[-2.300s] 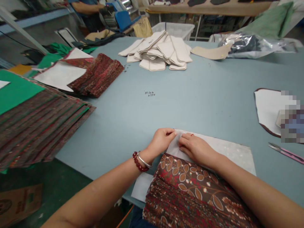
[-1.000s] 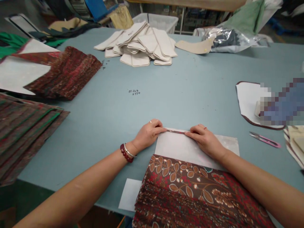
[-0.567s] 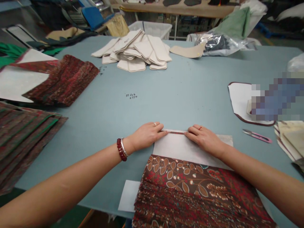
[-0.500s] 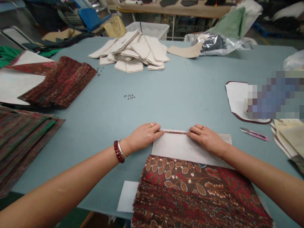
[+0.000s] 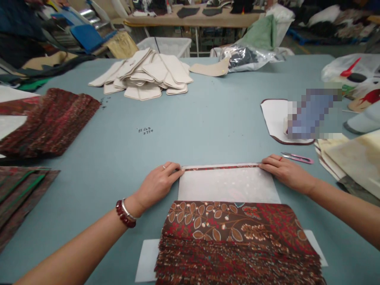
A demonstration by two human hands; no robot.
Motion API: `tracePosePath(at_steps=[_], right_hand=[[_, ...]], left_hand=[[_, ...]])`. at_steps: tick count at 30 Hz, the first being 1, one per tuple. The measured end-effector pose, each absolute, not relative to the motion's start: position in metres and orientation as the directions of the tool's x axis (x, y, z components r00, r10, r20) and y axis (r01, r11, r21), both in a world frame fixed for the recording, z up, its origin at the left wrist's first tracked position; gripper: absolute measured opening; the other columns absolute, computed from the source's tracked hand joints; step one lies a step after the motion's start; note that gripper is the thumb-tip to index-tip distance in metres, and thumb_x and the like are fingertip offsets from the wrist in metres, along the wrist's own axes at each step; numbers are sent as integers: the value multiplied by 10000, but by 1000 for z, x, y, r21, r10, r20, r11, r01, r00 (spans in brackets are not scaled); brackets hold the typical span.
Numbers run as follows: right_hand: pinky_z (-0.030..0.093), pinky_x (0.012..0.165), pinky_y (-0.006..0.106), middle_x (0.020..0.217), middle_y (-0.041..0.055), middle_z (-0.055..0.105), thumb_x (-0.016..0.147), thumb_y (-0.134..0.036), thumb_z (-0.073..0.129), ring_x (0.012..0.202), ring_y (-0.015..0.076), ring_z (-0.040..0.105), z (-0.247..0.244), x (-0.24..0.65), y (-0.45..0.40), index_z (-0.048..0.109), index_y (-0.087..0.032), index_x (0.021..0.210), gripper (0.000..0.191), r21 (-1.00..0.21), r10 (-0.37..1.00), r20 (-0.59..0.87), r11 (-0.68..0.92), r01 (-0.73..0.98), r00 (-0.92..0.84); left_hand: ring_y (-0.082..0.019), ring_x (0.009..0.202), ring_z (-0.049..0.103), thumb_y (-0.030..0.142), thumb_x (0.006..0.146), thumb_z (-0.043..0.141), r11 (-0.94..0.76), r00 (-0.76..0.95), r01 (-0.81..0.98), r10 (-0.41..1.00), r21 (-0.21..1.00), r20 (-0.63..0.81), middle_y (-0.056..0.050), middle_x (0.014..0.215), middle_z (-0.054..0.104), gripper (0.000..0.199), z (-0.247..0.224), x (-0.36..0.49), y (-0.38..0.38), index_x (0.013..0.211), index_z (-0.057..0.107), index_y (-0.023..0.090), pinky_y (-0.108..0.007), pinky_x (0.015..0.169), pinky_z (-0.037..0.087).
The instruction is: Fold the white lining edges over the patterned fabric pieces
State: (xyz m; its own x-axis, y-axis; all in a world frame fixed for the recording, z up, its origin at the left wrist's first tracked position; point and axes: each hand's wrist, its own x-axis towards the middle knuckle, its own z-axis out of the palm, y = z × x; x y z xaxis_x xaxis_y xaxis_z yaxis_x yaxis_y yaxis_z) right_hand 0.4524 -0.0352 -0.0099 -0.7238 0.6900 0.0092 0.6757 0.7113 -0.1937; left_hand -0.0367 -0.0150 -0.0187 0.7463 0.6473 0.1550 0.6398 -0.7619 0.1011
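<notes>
Head camera: closed fingers (image 5: 177, 173) of the left hand (image 5: 157, 183) and right hand (image 5: 286, 173) grip the white-backed fabric panel (image 5: 228, 188) at ten and two o'clock; floral fabric stack (image 5: 234, 223) at six.

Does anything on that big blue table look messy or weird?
Yes. The cream pieces at the far side of the table lie in a jumbled heap, pointing different ways, while the patterned fabric up close is stacked more neatly. At the right, blocky squares hide part of a white, brown-edged piece.
</notes>
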Motion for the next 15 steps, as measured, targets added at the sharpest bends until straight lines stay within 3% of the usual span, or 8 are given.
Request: tracePosePath(at_steps=[5,8,11,15], right_hand=[[477,871,462,1109,129,643,993,-136,331,1012,272,579,-9,492,-44,655,-219,1126,360,-165,817,32,573,803,-576],[479,842,440,1009,112,663,1015,-259,394,951,267,604,-5,476,-40,643,-225,1029,252,-318,903,50,420,850,-427],[455,752,401,892,118,659,1009,-321,429,816,246,592,5,444,-36,607,-207,884,246,-451,938,-51,286,845,-344],[425,661,347,763,81,612,995,-340,474,716,209,549,39,420,-62,567,-209,758,286,-519,866,-185,316,795,-465]], left_hand=[[-268,1125,547,63,958,402,-715,681,682,698,155,223,-135,1235,586,434,-33,-40,-24,1311,602,216,-475,946,527],[-267,1109,550,46,945,401,-703,654,685,709,189,265,-134,1221,588,444,-36,-38,-27,1295,616,215,-490,942,528],[-267,1108,552,49,942,403,-689,636,688,724,229,268,-137,1218,593,438,-38,-38,-28,1284,628,206,-492,943,521],[-240,1148,568,118,973,404,-581,521,680,812,448,263,-120,1221,606,388,-36,-40,-26,1285,621,194,-461,1000,498]])
